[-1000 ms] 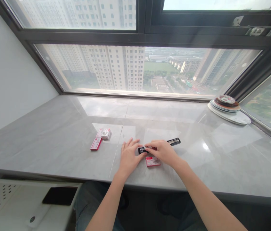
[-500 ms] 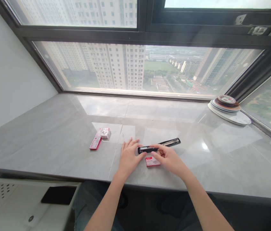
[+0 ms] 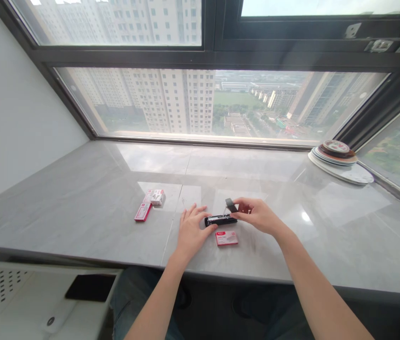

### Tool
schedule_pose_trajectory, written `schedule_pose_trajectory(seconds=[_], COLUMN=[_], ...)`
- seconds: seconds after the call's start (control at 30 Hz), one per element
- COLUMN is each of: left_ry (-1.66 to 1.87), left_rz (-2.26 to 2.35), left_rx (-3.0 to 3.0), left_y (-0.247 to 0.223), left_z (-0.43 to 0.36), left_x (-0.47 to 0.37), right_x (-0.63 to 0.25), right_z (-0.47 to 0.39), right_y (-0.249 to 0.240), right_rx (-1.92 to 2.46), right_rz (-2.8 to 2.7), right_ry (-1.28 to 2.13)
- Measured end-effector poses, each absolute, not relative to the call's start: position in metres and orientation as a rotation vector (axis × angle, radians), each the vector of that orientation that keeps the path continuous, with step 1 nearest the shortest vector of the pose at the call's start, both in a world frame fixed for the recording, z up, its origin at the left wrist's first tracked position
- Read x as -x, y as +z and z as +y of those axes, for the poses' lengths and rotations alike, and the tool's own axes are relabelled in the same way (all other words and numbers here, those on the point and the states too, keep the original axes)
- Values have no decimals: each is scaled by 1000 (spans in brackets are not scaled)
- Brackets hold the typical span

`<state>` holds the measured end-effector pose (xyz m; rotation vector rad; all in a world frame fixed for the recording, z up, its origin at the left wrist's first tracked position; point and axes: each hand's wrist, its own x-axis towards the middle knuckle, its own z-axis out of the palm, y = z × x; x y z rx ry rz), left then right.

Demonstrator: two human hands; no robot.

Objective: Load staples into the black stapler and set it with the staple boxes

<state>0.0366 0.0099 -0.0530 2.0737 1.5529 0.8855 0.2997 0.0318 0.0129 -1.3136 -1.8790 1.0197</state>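
A black stapler point(image 3: 218, 219) lies on the grey counter with its upper arm point(image 3: 231, 205) swung partly up from the base. My left hand point(image 3: 193, 231) steadies the base's left end between thumb and index finger, its other fingers spread on the counter. With thumb and fingertips, my right hand point(image 3: 255, 213) grips the raised arm at the stapler's right side. Just in front of the stapler lies a red-and-white staple box point(image 3: 227, 238), touched by neither hand. The fingers hide part of the stapler.
Left of my hands are small red-and-white boxes point(image 3: 143, 212), with a white box point(image 3: 157, 197) beside them. Stacked plates point(image 3: 342, 163) stand at the far right by the window. The counter's front edge runs close to my lap; a black flat object point(image 3: 90, 288) lies lower left.
The stapler's arm, stretched out flat to the right before, has swung upward in my right hand. That hand has risen and moved right, uncovering the staple box. My left hand stays put.
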Motion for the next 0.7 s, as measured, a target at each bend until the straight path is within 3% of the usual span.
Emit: schedule_pose_trajectory(seconds=[0.3,0.5,0.6,0.7], left_ry=[903,1075,793,545], left_rz=[1538,1396,961,781], left_rx=[-2106,-2123,-2408,-2527], left_y=[-54,-32,-19,-10], left_z=[10,-8,-21,-27], left_x=[-37,-41,-51,-50], right_x=[-266,-275,-286,-296], right_z=[36,34,37,31], right_y=[10,5,-8,-23], right_rx=[1351,1532,1681,1686], right_rz=[-2186,-2074,-1869,-1681], right_ry=[831,721,637,797])
